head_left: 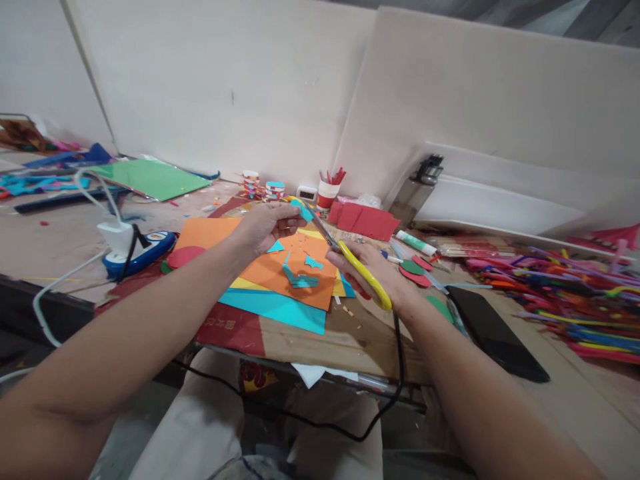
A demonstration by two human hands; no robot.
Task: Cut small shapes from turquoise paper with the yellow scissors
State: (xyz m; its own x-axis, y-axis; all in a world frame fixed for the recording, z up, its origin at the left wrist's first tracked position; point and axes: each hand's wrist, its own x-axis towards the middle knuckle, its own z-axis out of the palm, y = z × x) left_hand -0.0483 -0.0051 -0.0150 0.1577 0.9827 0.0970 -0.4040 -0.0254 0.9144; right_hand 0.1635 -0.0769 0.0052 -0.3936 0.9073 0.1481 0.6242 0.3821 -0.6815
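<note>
My left hand (pixel 267 227) pinches a small piece of blue paper (pixel 302 211) between thumb and fingers, raised over the table. In my right hand (pixel 373 263) is a pair of scissors (pixel 364 273) with yellow handles, its blades pointing up and left at the blue piece. Whether the blades touch the paper I cannot tell for sure. Below the hands lie orange sheets (pixel 260 275) with blue paper scraps (pixel 303 280) on them. A larger blue sheet (pixel 295 313) sticks out from under the orange ones.
A blue power strip (pixel 140 257) with a white plug stands at left, near a green sheet (pixel 155 179). Red paper cards (pixel 364 220), a cup of red sticks (pixel 329 190), a glue stick (pixel 416 243) and a bottle (pixel 416 190) are behind. A black phone (pixel 495 330) and pipe cleaners (pixel 565 287) lie right.
</note>
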